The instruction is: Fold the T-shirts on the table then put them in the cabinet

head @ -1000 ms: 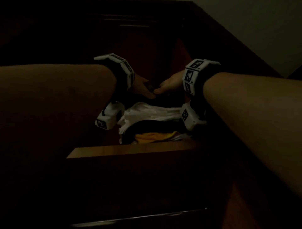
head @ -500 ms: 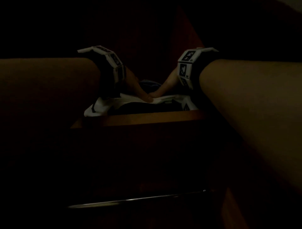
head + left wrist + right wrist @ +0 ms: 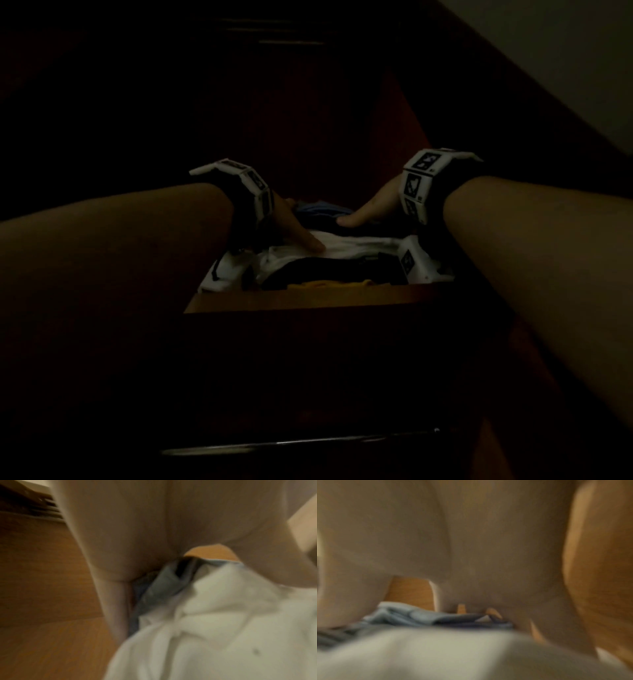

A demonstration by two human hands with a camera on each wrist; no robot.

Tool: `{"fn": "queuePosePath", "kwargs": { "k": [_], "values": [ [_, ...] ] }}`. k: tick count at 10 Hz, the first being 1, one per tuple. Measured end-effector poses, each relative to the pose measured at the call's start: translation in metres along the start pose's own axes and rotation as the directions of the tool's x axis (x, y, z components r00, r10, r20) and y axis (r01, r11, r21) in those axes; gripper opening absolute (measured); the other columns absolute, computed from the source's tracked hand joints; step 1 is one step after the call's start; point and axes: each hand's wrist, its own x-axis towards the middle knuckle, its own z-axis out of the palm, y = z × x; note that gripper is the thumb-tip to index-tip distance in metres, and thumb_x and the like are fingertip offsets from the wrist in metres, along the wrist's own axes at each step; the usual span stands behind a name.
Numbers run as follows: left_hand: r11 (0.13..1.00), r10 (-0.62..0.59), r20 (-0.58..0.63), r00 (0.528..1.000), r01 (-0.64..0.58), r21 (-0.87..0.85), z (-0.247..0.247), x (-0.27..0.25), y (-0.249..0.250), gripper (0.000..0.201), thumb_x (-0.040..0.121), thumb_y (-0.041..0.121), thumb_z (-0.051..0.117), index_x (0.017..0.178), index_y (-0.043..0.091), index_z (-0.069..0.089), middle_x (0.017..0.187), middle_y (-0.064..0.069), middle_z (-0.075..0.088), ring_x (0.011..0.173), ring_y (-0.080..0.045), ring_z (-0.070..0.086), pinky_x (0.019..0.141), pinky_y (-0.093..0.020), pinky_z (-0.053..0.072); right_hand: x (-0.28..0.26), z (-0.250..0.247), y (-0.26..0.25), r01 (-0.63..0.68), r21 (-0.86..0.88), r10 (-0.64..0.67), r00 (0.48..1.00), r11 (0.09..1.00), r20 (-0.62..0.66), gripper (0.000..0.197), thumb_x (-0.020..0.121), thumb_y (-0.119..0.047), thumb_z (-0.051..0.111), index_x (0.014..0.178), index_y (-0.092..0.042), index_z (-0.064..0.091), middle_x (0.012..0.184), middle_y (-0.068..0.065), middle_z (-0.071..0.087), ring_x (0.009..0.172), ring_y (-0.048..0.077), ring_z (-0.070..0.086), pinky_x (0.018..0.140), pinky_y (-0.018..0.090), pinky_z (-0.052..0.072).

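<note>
A stack of folded T-shirts lies inside the wooden cabinet compartment [image 3: 308,302]. A white T-shirt [image 3: 356,245] [image 3: 223,628] [image 3: 419,653] is on top, with a black one [image 3: 325,274] and a yellow one [image 3: 329,284] under it. A blue T-shirt [image 3: 322,209] [image 3: 159,588] [image 3: 402,616] sits behind them. My left hand [image 3: 298,233] presses on the white shirt with its thumb, its fingers reaching straight down past the blue one. My right hand [image 3: 370,212] presses on the blue shirt at the right. Both hands look flat. The head view is very dark.
The compartment's wooden side wall [image 3: 42,574] stands close to the left of the stack and its back panel [image 3: 411,592] just beyond my fingers. A metal bar handle [image 3: 301,442] runs across the dark front below. A pale wall [image 3: 565,51] shows at upper right.
My thumbs were touching above the white shirt. The hands have since lowered onto the stack and moved apart, the right one going back onto the blue shirt.
</note>
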Motion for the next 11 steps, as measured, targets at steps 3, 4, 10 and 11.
{"fn": "queuePosePath", "kwargs": {
  "k": [3, 4, 10, 11],
  "values": [
    [0.997, -0.014, 0.145, 0.989, 0.025, -0.074, 0.000, -0.002, -0.002, 0.083, 0.092, 0.037, 0.054, 0.153, 0.023, -0.001, 0.160, -0.006, 0.006, 0.145, -0.032, 0.016, 0.113, -0.045, 0.028, -0.004, 0.002, -0.004, -0.085, -0.157, 0.110, 0.980, 0.984, 0.163, 0.063, 0.095, -0.048, 0.040, 0.142, -0.006, 0.036, 0.139, 0.014, 0.045, 0.117, 0.030, 0.048, 0.078, 0.034, 0.046],
    [0.997, -0.030, 0.221, 0.975, 0.043, -0.057, -0.007, -0.011, 0.001, 0.109, 0.071, 0.045, 0.073, 0.153, 0.024, 0.005, 0.158, -0.011, 0.014, 0.141, -0.036, 0.023, 0.110, -0.048, 0.032, -0.015, 0.001, -0.007, -0.086, -0.127, 0.104, 0.984, 0.988, 0.145, 0.057, 0.099, -0.041, 0.037, 0.141, -0.003, 0.038, 0.145, 0.017, 0.041, 0.099, 0.028, 0.055, 0.084, 0.037, 0.044],
    [1.000, -0.008, -0.327, 0.945, -0.001, -0.028, -0.029, -0.072, -0.032, 0.079, 0.086, 0.048, 0.062, 0.150, 0.018, 0.026, 0.155, -0.007, 0.026, 0.140, -0.028, 0.030, 0.108, -0.039, 0.033, -0.039, -0.014, -0.026, 0.275, -0.025, -0.225, 0.727, 0.961, -0.648, 0.051, 0.083, -0.041, 0.067, 0.126, -0.014, 0.058, 0.132, 0.009, 0.056, 0.122, 0.026, 0.052, 0.096, 0.032, 0.041],
    [0.999, 0.005, -0.420, 0.907, -0.024, -0.039, -0.024, -0.084, -0.040, 0.069, 0.088, 0.050, 0.059, 0.145, 0.019, 0.035, 0.150, -0.006, 0.036, 0.135, -0.026, 0.038, 0.103, -0.036, 0.037, -0.041, 0.005, -0.037, 0.364, 0.048, -0.253, 0.730, 0.930, -0.635, 0.042, 0.089, -0.036, 0.063, 0.121, -0.010, 0.060, 0.125, 0.010, 0.059, 0.113, 0.027, 0.056, 0.090, 0.031, 0.045]
  ]
}}
